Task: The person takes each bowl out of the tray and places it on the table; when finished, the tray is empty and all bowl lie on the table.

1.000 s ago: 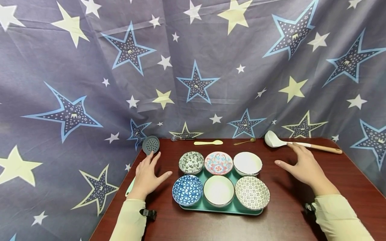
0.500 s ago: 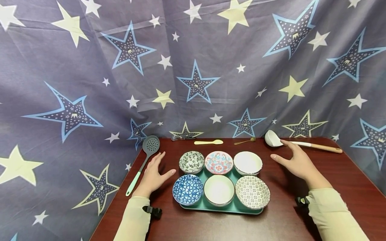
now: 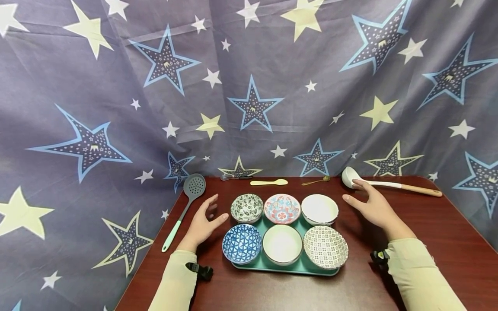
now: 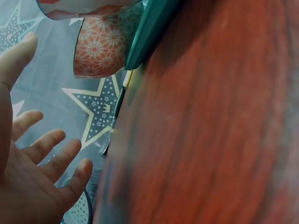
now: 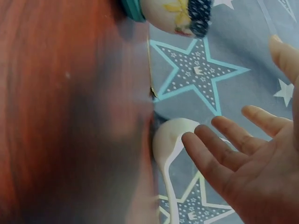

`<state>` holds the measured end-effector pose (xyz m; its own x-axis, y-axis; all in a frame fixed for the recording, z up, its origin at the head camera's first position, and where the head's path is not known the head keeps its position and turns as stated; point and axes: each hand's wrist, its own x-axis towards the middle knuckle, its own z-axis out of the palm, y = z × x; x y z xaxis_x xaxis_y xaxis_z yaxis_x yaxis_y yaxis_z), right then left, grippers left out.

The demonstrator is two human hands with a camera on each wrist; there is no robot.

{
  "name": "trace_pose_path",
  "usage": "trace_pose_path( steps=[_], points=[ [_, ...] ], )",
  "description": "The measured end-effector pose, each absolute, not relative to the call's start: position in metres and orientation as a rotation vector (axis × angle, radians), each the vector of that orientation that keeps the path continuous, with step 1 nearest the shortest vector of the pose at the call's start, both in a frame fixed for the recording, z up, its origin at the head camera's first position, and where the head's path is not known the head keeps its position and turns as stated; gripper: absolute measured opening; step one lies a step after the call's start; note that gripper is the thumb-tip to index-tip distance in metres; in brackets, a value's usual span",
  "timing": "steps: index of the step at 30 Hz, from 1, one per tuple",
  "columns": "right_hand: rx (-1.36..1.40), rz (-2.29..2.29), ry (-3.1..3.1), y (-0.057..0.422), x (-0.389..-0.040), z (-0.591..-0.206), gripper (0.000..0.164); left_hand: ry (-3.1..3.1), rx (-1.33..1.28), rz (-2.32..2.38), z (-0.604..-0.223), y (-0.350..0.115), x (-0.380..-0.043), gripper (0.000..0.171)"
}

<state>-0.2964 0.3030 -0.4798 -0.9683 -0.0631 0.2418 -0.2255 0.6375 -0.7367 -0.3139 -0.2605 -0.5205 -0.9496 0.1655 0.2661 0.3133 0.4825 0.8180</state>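
Several small patterned bowls stand in two rows on a teal tray (image 3: 288, 271). The front row has a blue bowl (image 3: 242, 244), a plain cream bowl (image 3: 282, 245) and a checked bowl (image 3: 326, 247). Behind them are a green leafy bowl (image 3: 247, 208), a pink-and-blue flowered bowl (image 3: 282, 209) and a white bowl (image 3: 320, 209). My left hand (image 3: 202, 224) hovers left of the tray with fingers spread, nothing in it. On the other side my right hand (image 3: 375, 209), also spread and holding nothing, is nearest the white bowl; its fingertips overlap the ladle (image 3: 351, 177) in the head view.
A grey slotted skimmer (image 3: 194, 186) with a mint handle lies along the table's left edge. At the back edge lie a small dark-handled utensil (image 3: 236, 177), a yellow spoon (image 3: 269, 182) and a thin gold spoon (image 3: 316, 181). A starry curtain (image 3: 249, 60) hangs behind.
Both hands have moved inward toward the tray, the left one rightward and the right one leftward. The skimmer's handle, earlier partly covered by the left hand, now shows. Bowls and tray have stayed put.
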Motion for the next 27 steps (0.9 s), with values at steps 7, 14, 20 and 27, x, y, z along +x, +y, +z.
trace_pose_path(
  steps=[7, 14, 20, 27],
  points=[
    [0.259, 1.305, -2.657, 0.295, -0.299, -0.487, 0.076, -2.549, -0.475, -1.531, -0.525, -0.256, -0.315, 0.079],
    [0.301, 1.402, -2.629, 0.286, -0.300, -0.491, 0.067, -2.560, -0.507, -1.565, -0.535, -0.254, -0.318, 0.074],
    [0.324, 1.542, -2.600, 0.279, -0.301, -0.496, 0.064, -2.563, -0.550, -1.565, -0.539, -0.252, -0.319, 0.072],
    [0.343, 1.661, -2.599, 0.271, -0.301, -0.500, 0.062, -2.592, -0.558, -1.557, -0.537, -0.249, -0.317, 0.070]
  ],
)
